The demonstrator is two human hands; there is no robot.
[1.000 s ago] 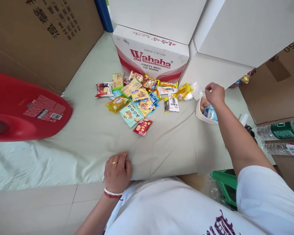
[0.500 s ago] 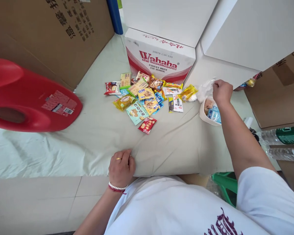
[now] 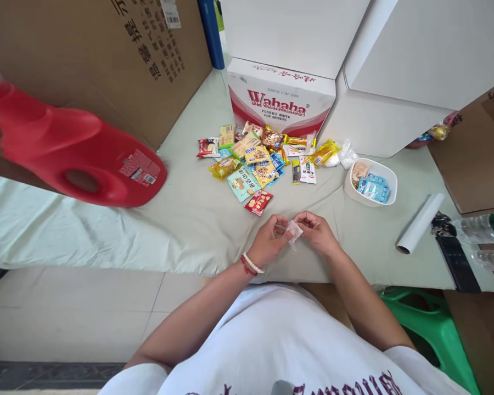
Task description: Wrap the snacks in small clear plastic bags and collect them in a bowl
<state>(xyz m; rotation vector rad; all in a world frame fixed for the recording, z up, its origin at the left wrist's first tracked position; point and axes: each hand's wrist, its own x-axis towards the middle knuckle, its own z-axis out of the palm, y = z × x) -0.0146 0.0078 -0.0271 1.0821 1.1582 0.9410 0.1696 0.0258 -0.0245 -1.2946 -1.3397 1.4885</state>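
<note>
A small, crumpled piece of clear plastic, apparently a thin bag (image 3: 295, 231), is pinched between my two hands just above the cloth near the table's front edge. My left hand (image 3: 269, 238) has it by the left side, with a bead bracelet at the wrist. From the other side, my right hand (image 3: 316, 233) grips its upper right edge. Just beyond them lies a red snack packet (image 3: 259, 202), the closest of a pile of wrapped snacks that includes a mint-green packet (image 3: 243, 184) and a yellow cookie packet (image 3: 257, 155).
Behind the snacks stands a Wahaha carton (image 3: 282, 101). To the right are a white bowl (image 3: 351, 192) with blue packets, crumpled clear plastic (image 3: 347, 153), a white roll (image 3: 420, 222) and a black phone-like object (image 3: 456, 263). A red jug (image 3: 94, 159) stands left; a green stool (image 3: 440, 323) is below.
My right hand has come back from beside the white bowl, bringing clear plastic to the front middle. My left hand has lifted from the table edge and taken hold of it too.
</note>
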